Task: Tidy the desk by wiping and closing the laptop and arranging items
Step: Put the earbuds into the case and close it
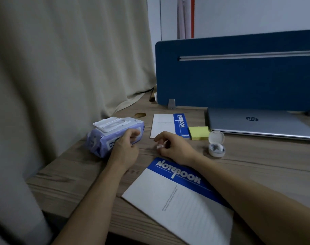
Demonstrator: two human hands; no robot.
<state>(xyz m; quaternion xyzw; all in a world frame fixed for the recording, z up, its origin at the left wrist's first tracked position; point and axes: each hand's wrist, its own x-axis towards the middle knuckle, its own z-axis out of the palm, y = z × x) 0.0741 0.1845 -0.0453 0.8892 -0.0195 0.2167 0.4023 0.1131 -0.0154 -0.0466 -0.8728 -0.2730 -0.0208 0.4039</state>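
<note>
A silver laptop (262, 123) lies closed at the back right of the wooden desk (76, 167). A purple wet-wipe pack (108, 137) with a white flip lid sits at the left; my left hand (126, 145) grips its near right side. Just right of the pack, my right hand (172, 145) hovers low over the desk with its fingers curled around a small white object that I cannot identify. One blue-and-white notebook (168, 125) lies behind my hands, and a second notebook (179, 198) lies askew at the front. Beside the far notebook are yellow sticky notes (199, 132).
An open white earbud case (216, 145) stands right of my right hand. A blue divider panel (239, 73) lines the back of the desk. A beige curtain (62, 68) hangs at the left, touching the desk's corner.
</note>
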